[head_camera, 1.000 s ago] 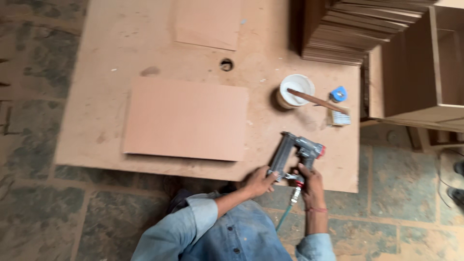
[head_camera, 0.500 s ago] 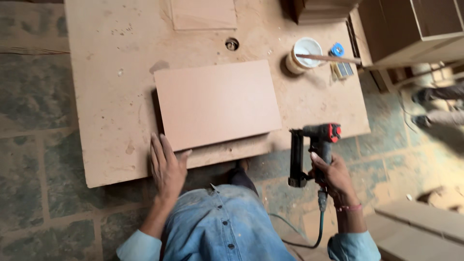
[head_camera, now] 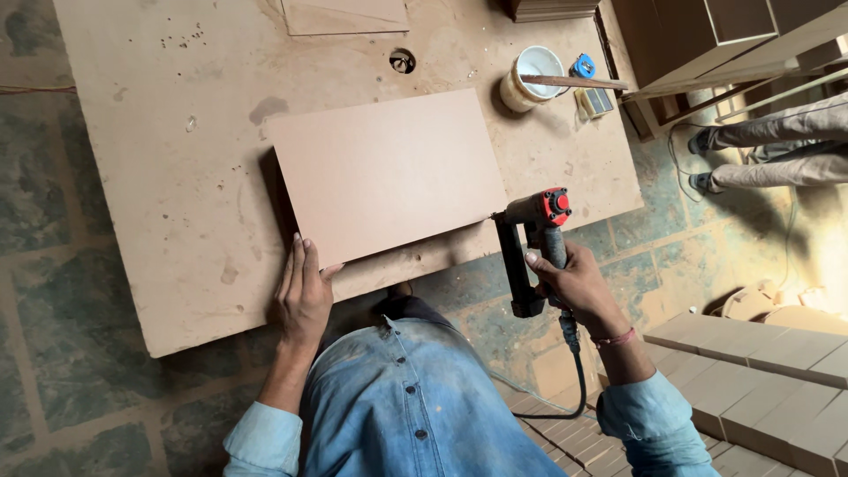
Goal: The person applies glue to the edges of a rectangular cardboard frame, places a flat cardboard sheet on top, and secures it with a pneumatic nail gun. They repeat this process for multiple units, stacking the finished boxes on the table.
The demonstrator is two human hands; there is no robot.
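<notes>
Two hands at the near edge of the desk (head_camera: 159,221), one on each side of the panel (head_camera: 389,172).

Left hand (head_camera: 305,296): flat, fingers straight and together, palm down on the desk. Fingertips touch the panel's near left corner. Nothing gripped; it just presses there. The panel lies up and to the right of this hand, and this is the hand nearer to it.

Panel: plain brown rectangle lying flat on the desk, long axis roughly left to right and tilted a little, right end farther from the person. Its near long edge sits close to the desk's front edge.

Right hand (head_camera: 579,283): fingers closed around the grip of the nail gun (head_camera: 534,247), forefinger up near the front of the handle. Cannot tell if it rests on the trigger. Gun body hangs off the desk edge, red cap on top, black magazine pointing down toward the floor. Its nose sits right at the panel's near right corner, touching or just beside it; can't resolve which. From this hand the panel lies up and to the left. A hose (head_camera: 574,380) drops from the handle base past the wrist.

Farther right on the desk, well apart from both hands: a white tub (head_camera: 530,79) with a stick across its rim.
</notes>
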